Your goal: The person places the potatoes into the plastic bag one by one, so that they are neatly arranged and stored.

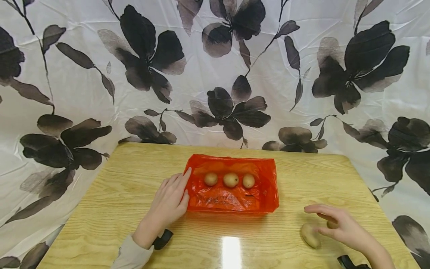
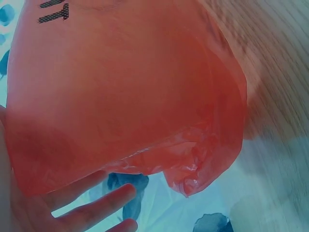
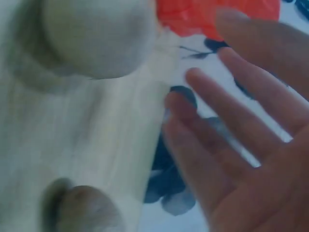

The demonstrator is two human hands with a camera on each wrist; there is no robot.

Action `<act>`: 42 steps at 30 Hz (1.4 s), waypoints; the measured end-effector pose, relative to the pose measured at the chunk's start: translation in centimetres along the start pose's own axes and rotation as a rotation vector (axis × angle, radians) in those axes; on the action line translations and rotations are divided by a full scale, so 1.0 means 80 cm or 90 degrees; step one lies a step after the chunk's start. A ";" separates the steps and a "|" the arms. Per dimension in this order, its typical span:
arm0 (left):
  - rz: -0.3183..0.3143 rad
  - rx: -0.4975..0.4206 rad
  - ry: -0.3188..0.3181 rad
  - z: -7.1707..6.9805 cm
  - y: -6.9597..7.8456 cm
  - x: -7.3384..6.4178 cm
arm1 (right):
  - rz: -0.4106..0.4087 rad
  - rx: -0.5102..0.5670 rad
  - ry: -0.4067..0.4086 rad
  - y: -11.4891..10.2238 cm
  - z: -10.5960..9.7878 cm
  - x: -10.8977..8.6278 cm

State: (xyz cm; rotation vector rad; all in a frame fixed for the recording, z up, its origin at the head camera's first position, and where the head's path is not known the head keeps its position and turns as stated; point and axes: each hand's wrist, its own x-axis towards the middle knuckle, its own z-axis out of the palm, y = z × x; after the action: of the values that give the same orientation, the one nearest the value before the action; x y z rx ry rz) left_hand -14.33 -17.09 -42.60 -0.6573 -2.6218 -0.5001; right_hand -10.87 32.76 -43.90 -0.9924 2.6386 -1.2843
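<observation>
A red plastic bag (image 1: 231, 204) lies spread on the table with its mouth up, and three potatoes sit in a row inside, the middle potato (image 1: 230, 180) among them. At the bag's left edge, my left hand (image 1: 171, 200) rests its index finger and thumb on the rim. The left wrist view has the bag's red side (image 2: 130, 96) hiding part of that hand's straight fingers (image 2: 99, 208). My right hand (image 1: 342, 224) hovers with spread fingers over a loose potato (image 1: 310, 235), holding nothing. Another potato (image 1: 332, 224) shows partly behind its fingers; a smaller-looking potato (image 3: 89, 212) is low in the right wrist view.
The wooden table (image 1: 134, 179) runs back to a white cloth (image 1: 208, 74) with dark flower prints. Black wrist straps (image 1: 162, 239) are on both wrists. A bright light reflection falls on the table's front middle.
</observation>
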 end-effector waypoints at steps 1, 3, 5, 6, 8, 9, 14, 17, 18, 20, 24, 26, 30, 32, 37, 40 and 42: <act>0.000 0.001 0.000 0.000 0.000 0.000 | 0.021 -0.002 -0.018 0.003 0.001 -0.004; -0.003 0.000 -0.003 0.001 0.000 -0.001 | 0.056 -0.010 -0.042 0.008 0.003 -0.012; -0.002 0.002 -0.004 0.002 -0.001 -0.002 | 0.074 -0.009 -0.057 0.014 0.006 -0.017; -0.002 0.002 -0.004 0.003 -0.001 -0.002 | 0.074 -0.011 -0.058 0.016 0.008 -0.020; -0.001 0.003 -0.002 0.003 -0.002 -0.002 | 0.058 0.014 -0.062 0.022 0.013 -0.023; 0.001 0.004 0.000 0.004 -0.002 -0.002 | 0.046 0.033 -0.066 0.024 0.015 -0.023; 0.003 0.011 -0.002 0.004 -0.002 -0.001 | 0.051 0.138 -0.091 0.031 0.020 -0.028; 0.002 0.013 -0.005 0.003 -0.002 -0.001 | 0.081 0.150 -0.094 0.030 0.020 -0.030; 0.002 0.014 -0.005 0.003 -0.002 -0.001 | 0.087 0.147 -0.093 0.030 0.020 -0.030; 0.003 0.016 -0.004 0.003 -0.002 -0.001 | 0.099 0.144 -0.093 0.029 0.020 -0.030; 0.006 0.017 -0.002 0.003 -0.002 -0.001 | 0.094 0.143 -0.093 0.028 0.021 -0.029; 0.007 0.018 -0.001 0.003 -0.002 -0.001 | 0.083 0.141 -0.088 0.028 0.022 -0.029; 0.006 0.019 -0.002 0.004 -0.002 -0.001 | 0.066 0.136 -0.076 0.029 0.023 -0.030; 0.006 0.019 -0.003 0.004 -0.002 -0.001 | 0.062 0.132 -0.070 0.030 0.024 -0.030; 0.008 0.019 -0.003 0.005 -0.002 -0.001 | 0.057 0.114 -0.050 0.028 0.024 -0.027; 0.009 0.020 -0.001 0.005 -0.002 -0.001 | 0.058 0.108 -0.042 0.025 0.023 -0.024; 0.009 0.020 -0.001 0.005 -0.002 -0.001 | 0.066 0.109 -0.041 0.022 0.021 -0.022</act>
State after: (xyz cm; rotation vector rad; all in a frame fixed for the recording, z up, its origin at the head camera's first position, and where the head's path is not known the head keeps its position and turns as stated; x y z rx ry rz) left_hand -14.45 -17.06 -43.04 -0.6665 -2.6185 -0.4529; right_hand -9.87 33.38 -46.65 -0.8471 2.4479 -1.4020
